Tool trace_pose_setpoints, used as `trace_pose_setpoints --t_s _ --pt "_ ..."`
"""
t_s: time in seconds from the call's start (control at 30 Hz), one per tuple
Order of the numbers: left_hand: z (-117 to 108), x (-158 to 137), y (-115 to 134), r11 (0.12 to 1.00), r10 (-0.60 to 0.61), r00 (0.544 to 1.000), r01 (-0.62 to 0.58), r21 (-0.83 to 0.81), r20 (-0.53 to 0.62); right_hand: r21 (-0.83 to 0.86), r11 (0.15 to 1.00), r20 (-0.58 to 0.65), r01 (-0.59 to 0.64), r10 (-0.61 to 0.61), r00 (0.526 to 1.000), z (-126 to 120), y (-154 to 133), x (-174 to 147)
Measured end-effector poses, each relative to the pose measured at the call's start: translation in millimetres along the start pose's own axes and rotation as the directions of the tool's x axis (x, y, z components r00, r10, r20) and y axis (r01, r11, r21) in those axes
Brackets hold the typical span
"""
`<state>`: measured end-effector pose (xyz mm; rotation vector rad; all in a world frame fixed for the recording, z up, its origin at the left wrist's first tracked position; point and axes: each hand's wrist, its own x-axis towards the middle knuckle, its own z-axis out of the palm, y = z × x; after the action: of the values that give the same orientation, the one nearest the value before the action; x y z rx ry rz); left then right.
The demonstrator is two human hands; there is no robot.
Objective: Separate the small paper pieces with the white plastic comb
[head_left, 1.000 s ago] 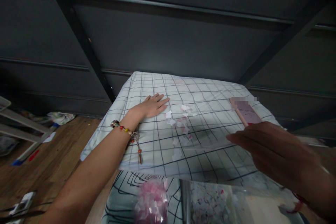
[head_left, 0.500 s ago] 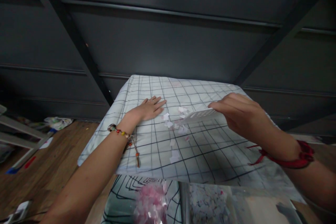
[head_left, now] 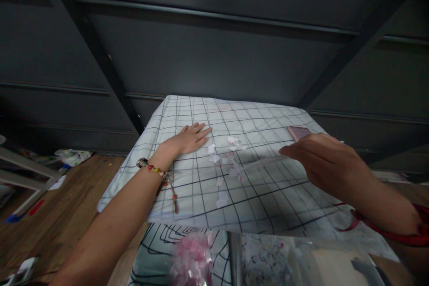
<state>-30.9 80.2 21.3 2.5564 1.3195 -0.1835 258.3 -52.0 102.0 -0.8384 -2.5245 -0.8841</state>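
My left hand (head_left: 194,138) lies flat with fingers spread on the white cloth (head_left: 254,120) patterned with a black grid. Opposite it, my right hand (head_left: 318,156) pinches one end of a thin white sheet, perhaps paper or card (head_left: 263,162). The sheet is tilted nearly edge-on and its far end is by small white scraps (head_left: 221,159) scattered on the cloth. A few scraps have pinkish marks. Just beyond my right hand rests a pinkish phone-like rectangle (head_left: 298,132), partly covered by the hand.
A clear bag of pink shreds (head_left: 192,259) and a clear plastic case (head_left: 268,259) lie at the near edge. Dark panelling (head_left: 208,53) rises behind the cloth. On the left, a pale chair-like frame (head_left: 30,178) stands on the wooden floor (head_left: 80,196).
My right hand has moved right and nearer with the white sheet, which now looks thinner, more edge-on. The phone-like rectangle has come into sight. My left hand has stayed put.
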Motion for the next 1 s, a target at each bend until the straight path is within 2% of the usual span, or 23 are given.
trace_pose_setpoints --t_s 0.1,0.2,0.33,0.57,0.8,1.0 --pt "-1.4 -0.6 1.1 1.000 -0.004 1.000 0.004 -0.005 0.011 0.061 0.997 -0.022 -0.051 0.053 0.998 -10.8 -1.1 -8.7" --pt "-1.9 -0.4 1.8 1.000 -0.003 1.000 0.003 -0.015 0.011 0.073 0.991 0.024 -0.112 0.111 0.994 -19.3 -2.4 -24.2" --pt "-0.6 0.8 0.6 1.000 0.005 1.000 -0.005 -0.013 0.005 0.085 0.991 0.070 -0.105 0.099 0.993 -13.2 -0.6 -36.2" --pt "2.3 2.5 -3.2 1.000 0.016 1.000 -0.017 -0.018 -0.017 0.021 0.994 -0.001 -0.111 0.111 0.994 21.2 21.7 -17.6" --pt "1.6 1.7 -2.3 1.000 0.009 1.000 -0.009 0.007 -0.004 0.122 0.989 -0.037 -0.086 0.091 0.995 10.0 8.4 -15.3" --pt "0.7 1.4 -1.5 1.000 0.015 1.000 -0.016 -0.011 -0.006 0.192 0.977 0.024 -0.093 0.090 0.996 0.5 1.0 -21.7"
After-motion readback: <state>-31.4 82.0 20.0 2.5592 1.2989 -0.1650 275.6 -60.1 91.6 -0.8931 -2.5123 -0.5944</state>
